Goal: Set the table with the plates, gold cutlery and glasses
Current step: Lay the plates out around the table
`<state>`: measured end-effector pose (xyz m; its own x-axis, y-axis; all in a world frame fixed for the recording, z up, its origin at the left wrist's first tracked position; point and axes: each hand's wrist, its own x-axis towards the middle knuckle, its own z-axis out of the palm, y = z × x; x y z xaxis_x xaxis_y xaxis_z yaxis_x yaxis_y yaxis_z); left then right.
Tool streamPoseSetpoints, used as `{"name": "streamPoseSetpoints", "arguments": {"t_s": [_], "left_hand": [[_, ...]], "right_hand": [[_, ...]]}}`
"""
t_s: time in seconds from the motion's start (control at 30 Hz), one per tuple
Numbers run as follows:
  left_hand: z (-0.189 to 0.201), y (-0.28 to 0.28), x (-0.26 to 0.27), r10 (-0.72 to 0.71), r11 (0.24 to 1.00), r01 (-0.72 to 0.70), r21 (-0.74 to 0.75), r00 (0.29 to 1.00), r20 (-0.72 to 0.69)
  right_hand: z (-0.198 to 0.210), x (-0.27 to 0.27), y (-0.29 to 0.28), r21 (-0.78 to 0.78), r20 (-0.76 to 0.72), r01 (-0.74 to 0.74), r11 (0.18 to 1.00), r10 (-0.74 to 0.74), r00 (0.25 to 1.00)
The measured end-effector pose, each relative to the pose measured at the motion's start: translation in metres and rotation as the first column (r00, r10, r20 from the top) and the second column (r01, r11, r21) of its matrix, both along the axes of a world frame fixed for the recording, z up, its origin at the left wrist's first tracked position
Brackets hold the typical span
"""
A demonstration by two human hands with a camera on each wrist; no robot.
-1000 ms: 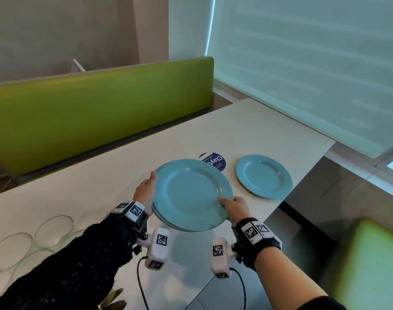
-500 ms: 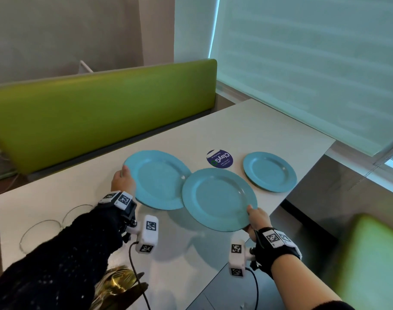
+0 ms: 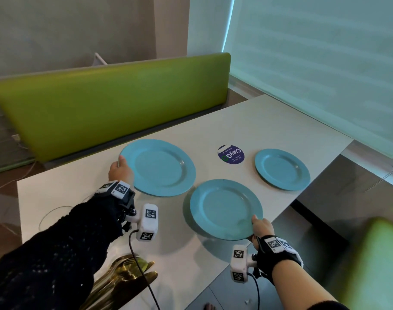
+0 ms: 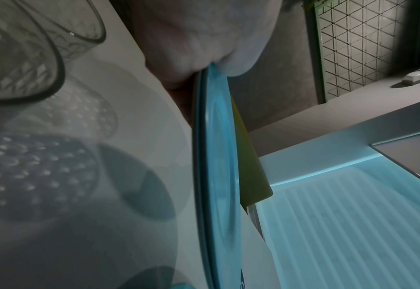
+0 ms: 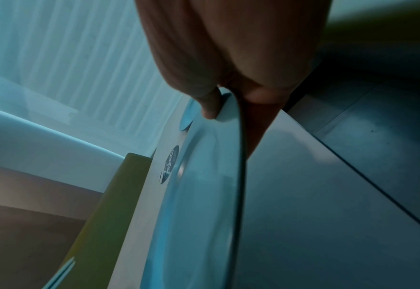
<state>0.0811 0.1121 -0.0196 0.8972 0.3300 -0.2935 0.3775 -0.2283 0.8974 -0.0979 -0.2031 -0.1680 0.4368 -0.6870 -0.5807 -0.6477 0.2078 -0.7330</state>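
Note:
Three blue plates show in the head view. My left hand point(image 3: 120, 170) grips the left rim of the far-left plate point(image 3: 157, 167); a second rim shows just under it. In the left wrist view my left hand point(image 4: 204, 39) pinches that plate rim point(image 4: 216, 176). My right hand point(image 3: 261, 228) holds the near-right rim of the middle plate point(image 3: 225, 209), which casts a shadow on the white table point(image 3: 269, 124). The right wrist view shows my thumb point(image 5: 208, 105) on top of the plate point(image 5: 198, 205). The third plate point(image 3: 281, 168) lies alone at the right. Gold cutlery point(image 3: 124, 280) lies near me. Clear glasses point(image 4: 18, 48) stand at the left.
A round purple sticker point(image 3: 231, 154) lies on the table between the plates. A green bench back point(image 3: 112, 104) runs along the far side. The table's right edge point(image 3: 303, 193) drops off beside the third plate. A green seat point(image 3: 381, 265) is at the lower right.
The plates held together in both hands have been split. My left hand carried its share left and away from me; my right hand drew one plate right, toward the near edge.

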Motion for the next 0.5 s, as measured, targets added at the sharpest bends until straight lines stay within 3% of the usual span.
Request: {"name": "streamPoseSetpoints", "arguments": {"t_s": [0.2, 0.33, 0.5], "left_hand": [[-0.002, -0.01, -0.007, -0.032, 0.999, 0.032, -0.034, 0.999, 0.004], [-0.003, -0.015, -0.012, -0.05, 0.998, 0.05, -0.047, 0.999, -0.005], [-0.004, -0.021, -0.014, -0.078, 0.995, 0.078, -0.065, 0.997, -0.001]], "right_hand": [[-0.035, 0.0, -0.01, 0.005, -0.015, 0.035, 0.999, -0.035, 0.999], [0.009, -0.003, 0.014, 0.013, -0.077, -0.015, 1.0, 0.016, 0.997], [0.024, -0.007, 0.018, 0.073, -0.069, -0.017, 0.997, 0.022, 0.997]]}}
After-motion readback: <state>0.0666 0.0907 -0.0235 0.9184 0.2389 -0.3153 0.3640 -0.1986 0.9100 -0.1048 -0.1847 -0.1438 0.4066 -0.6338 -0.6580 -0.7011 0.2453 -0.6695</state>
